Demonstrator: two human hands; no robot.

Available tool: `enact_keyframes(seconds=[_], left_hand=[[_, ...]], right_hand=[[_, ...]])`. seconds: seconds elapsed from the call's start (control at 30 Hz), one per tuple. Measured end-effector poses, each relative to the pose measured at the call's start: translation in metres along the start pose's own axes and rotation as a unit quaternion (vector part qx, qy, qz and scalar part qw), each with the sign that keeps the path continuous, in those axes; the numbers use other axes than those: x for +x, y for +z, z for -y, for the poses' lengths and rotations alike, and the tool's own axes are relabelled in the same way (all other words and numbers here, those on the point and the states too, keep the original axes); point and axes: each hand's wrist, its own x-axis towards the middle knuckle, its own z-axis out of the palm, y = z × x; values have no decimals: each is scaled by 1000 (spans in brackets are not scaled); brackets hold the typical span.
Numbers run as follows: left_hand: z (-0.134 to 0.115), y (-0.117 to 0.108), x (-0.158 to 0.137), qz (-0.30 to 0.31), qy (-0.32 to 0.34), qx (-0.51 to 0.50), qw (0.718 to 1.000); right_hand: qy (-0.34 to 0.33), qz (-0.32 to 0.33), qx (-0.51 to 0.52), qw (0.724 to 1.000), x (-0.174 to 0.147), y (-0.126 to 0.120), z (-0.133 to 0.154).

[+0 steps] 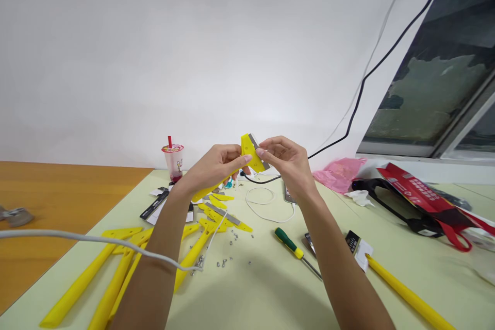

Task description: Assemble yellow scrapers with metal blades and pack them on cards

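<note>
Gripping scraper [250, 157], handle [207, 192] partly hidden

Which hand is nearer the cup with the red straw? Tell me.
Left. The left hand is right of the cup; the right hand is farther right, past the yellow scraper head.

Head view, forward over table [255, 294]

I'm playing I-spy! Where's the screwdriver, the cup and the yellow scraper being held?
Screwdriver [297, 252], head view: on its handle's yellow end.
Cup [173, 161], head view: on its side.
Yellow scraper [249, 150], head view: on its wide head.
</note>
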Motion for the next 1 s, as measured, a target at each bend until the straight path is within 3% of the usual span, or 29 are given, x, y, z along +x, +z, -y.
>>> enact_keyframes(seconds=[0.53,1.0], left_hand=[[2,0,-1,5,16,-6,1000],[0,2,0,-9,23,-16,1000]], right_hand=[[-24,14,37,999,2,0,-3],[-21,4,5,1000,1,-4,-2]])
